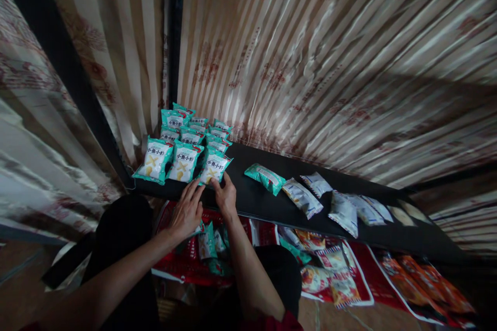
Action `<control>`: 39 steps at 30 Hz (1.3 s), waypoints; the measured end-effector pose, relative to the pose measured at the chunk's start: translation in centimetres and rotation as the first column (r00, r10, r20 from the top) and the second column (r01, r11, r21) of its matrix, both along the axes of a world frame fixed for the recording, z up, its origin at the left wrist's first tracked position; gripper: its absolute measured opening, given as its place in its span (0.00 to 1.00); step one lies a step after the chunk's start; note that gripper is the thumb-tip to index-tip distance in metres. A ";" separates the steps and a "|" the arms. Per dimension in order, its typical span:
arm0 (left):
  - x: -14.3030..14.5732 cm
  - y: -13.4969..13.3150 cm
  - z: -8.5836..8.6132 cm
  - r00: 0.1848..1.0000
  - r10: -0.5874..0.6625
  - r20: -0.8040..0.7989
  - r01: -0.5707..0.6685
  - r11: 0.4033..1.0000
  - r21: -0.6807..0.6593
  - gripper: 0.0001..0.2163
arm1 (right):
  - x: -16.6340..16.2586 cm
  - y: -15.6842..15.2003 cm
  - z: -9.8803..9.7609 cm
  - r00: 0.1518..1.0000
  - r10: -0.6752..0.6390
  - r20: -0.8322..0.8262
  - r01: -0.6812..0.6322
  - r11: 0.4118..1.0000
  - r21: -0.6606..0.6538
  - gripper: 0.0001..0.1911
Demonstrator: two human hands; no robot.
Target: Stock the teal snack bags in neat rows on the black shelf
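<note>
Teal snack packets [182,137] sit in neat rows at the left end of a black shelf [267,204], w/ the front row of three standing tilted toward the camera. Front-right packet [214,167] is the one being handled: right hand [225,195] touches its lower edge, thumb and fingers [217,184] lightly curled on the bottom seam, not clearly pinched shut around it. Left hand [187,212] lies flat just beside, fingers spread and loose at the shelf's front edge below the middle packet [185,162], holding nothing. Front-left packet [154,160] stands just beside that one. Further right on the shelf, apart from the rows, a lone teal packet [265,178] lies flat, then a loose line of white packets [341,206] running toward the right end. Below the shelf, approx. btwn the forearms, more teal packets [207,243] rest on a red printed sheet [361,269], w/ orange and yellow packets [330,276] scattered to the right. Striped curtain [330,62] hangs behind the shelf.
</note>
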State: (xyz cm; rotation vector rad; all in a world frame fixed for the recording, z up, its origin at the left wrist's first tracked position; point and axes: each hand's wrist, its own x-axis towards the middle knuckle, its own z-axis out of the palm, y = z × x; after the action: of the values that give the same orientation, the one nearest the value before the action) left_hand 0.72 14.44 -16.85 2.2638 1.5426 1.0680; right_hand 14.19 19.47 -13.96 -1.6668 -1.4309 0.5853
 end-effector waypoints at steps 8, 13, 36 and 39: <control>-0.4 0.1 -0.2 1.000 -0.001 0.008 0.001 1.000 -0.003 0.21 | -0.2 0.3 -0.2 1.000 -0.024 -0.016 0.024 1.000 -0.009 0.27; -0.8 -0.1 -0.4 1.000 0.002 0.014 -0.002 1.000 -0.002 0.21 | -0.3 0.2 -0.3 0.997 0.017 -0.077 -0.017 1.000 -0.001 0.27; -1.2 0.2 -1.4 1.000 -0.009 0.021 0.009 1.000 0.015 0.20 | -0.6 0.2 -0.7 1.000 0.016 -0.001 -0.016 1.000 -0.025 0.27; -1.2 0.3 -1.4 0.999 -0.010 0.032 0.010 1.000 0.013 0.20 | -0.6 0.2 -1.1 1.000 0.017 -0.023 -0.017 1.000 0.004 0.29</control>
State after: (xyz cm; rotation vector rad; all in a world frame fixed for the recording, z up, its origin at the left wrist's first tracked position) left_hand -0.44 14.70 -18.24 2.2493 1.5152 1.1088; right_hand 13.61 19.66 -15.06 -1.6414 -1.4297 0.6093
